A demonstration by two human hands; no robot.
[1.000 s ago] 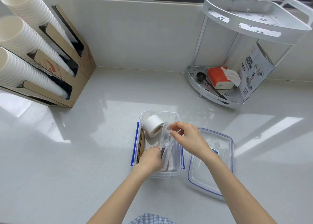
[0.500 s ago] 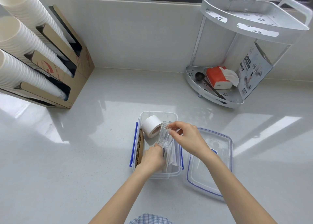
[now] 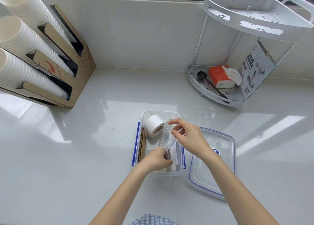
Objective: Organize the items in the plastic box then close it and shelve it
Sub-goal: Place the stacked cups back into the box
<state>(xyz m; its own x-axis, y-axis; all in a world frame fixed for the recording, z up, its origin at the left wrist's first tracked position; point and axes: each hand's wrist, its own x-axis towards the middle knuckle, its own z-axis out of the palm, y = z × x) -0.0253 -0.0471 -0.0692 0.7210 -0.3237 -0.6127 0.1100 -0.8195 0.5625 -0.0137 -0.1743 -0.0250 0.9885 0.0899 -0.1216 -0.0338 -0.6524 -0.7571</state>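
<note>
A clear plastic box [image 3: 169,112] with blue side clips stands open on the counter in front of me. Inside it a white tape roll [image 3: 153,128] lies at the far left, a strip of corrugated cardboard [image 3: 142,146] stands along the left wall, and white wrapped packets [image 3: 175,158] lie at the right. My right hand [image 3: 188,137] pinches the rim of a small clear cup [image 3: 167,136] tilted over the box. My left hand [image 3: 157,159] grips the cup's lower end and the packets beneath. The box's lid [image 3: 212,162] lies flat to the right.
A white two-tier corner shelf [image 3: 241,104] stands at the back right, holding an orange tissue pack [image 3: 220,77], a black scoop [image 3: 201,75] and a printed carton [image 3: 256,68]. A cardboard dispenser [image 3: 81,68] with stacks of white paper cups [image 3: 22,43] fills the back left.
Both hands stay over the box with the clear cup; the cup has tipped slightly and the left hand has shifted a little toward the near end.
</note>
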